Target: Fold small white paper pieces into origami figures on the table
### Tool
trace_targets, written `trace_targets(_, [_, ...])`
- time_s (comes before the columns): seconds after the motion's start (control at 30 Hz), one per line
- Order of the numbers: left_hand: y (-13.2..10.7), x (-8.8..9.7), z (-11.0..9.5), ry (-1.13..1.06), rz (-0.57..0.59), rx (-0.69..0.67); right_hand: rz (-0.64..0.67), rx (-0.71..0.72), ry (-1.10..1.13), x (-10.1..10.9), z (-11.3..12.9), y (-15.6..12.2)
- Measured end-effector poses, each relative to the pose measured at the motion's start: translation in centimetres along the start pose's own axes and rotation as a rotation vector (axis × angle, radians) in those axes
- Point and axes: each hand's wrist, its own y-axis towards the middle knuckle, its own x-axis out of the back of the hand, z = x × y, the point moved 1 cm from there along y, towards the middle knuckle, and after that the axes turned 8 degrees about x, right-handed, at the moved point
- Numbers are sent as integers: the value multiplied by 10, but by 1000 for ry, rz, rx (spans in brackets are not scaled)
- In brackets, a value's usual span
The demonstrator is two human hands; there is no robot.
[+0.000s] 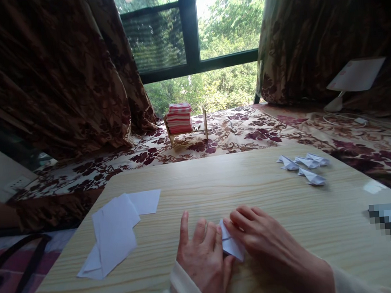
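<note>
A small folded white paper (231, 247) lies on the light wooden table (219, 185) near its front edge. My left hand (202, 259) rests on the paper's left side, fingers stretched flat and slightly apart. From the right, my right hand (256, 234) presses on the same paper with fingers held together, covering much of it. Several finished folded paper shapes (303, 167) sit in a small group at the table's far right.
Loose white sheets (116, 231) lie overlapped at the table's left. Beyond the table, a floral cloth carries a small wooden rack with a pink striped stack (179, 118). Dark curtains flank a window. A white lamp (352, 80) stands at the right.
</note>
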Motion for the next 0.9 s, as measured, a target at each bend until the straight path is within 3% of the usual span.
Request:
trace_targets(0.2, [-5,-2,2,-24,1,22,62,32,22,13,-3,-17])
trace_targets(0.33, [-15,-9,4,-69,-34,37,139,-129,211,31,-14,-7])
trace_targets(0.43, [-18,-12,4,-160,-122,57,163,-315,302,37,-19,6])
trace_targets(0.63, [-1,2,3,-305,42,369,165,-372,303,26,-6,16])
trace_targets(0.73, [19,10,7,-265,260,489,168,-367,324,23,-5,17])
trace_targets(0.8, [33,12,10,-209,435,517,173,-359,346,23,-7,18])
trace_targets(0.9, [51,12,12,-188,498,487,164,-350,370,21,-8,19])
